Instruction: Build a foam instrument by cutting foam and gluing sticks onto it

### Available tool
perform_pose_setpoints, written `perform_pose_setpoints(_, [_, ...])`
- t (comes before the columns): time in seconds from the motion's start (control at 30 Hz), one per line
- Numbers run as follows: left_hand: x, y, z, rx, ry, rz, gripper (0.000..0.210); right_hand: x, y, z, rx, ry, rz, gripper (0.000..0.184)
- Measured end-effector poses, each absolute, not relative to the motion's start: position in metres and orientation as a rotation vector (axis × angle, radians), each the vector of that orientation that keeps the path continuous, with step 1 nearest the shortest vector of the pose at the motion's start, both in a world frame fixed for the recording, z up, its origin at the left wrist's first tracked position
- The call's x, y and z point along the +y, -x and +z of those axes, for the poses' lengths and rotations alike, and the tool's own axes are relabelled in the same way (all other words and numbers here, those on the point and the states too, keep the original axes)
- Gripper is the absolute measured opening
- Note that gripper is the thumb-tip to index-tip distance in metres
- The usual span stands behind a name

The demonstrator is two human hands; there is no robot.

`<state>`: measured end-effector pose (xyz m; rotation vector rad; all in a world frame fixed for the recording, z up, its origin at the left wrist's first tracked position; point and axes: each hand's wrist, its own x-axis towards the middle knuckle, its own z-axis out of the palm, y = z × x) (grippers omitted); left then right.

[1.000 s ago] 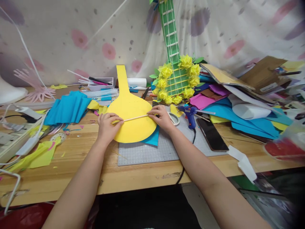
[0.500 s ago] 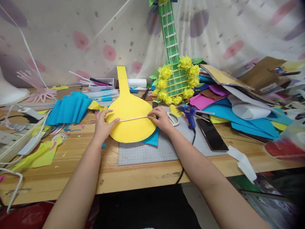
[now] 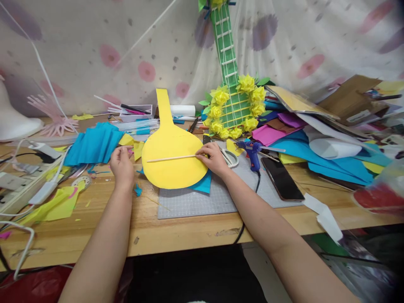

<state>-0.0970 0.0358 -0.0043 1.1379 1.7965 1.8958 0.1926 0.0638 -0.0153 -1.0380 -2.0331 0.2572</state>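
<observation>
A yellow guitar-shaped cutout [image 3: 176, 176] with a round body and a straight neck lies flat, its neck pointing away from me. Across the body runs a thin pale stick [image 3: 170, 158]. My right hand [image 3: 213, 158] pinches the stick's right end at the cutout's right edge. To the left of the cutout, apart from it, is my left hand [image 3: 122, 164], its fingers curled together; whether anything is between them is hidden. Under the cutout, blue paper [image 3: 202, 185] and a grey cutting mat [image 3: 195, 206] show.
Behind stands a green guitar model [image 3: 233, 105] ringed with yellow paper flowers. A blue glue gun [image 3: 251, 153], a phone [image 3: 282, 179] and scissors [image 3: 232, 158] lie to the right, near piled coloured paper [image 3: 303, 155]. Folded blue crepe paper [image 3: 93, 145] and a power strip [image 3: 30, 185] are left.
My left hand has let go of the stick's left end and moved left, off the cutout, its fingers curling. My right hand stays on the right end.
</observation>
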Motion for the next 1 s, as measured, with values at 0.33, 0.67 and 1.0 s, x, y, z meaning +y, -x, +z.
perform_pose_setpoints(0.33, [0.014,0.072,0.01,1.881,-2.32,1.427,0.006,0.062,-0.192,-0.014,-2.022,1.049,0.259,0.009])
perform_pose_setpoints(0.67, [0.014,0.062,0.006,1.922,-2.352,1.34,0.008,0.063,-0.193,-0.014,-2.032,1.04,0.25,0.009])
perform_pose_setpoints(1.0, [0.017,0.065,0.003,1.762,-2.269,1.379,0.009,0.062,-0.191,-0.014,-2.005,1.06,0.253,0.008])
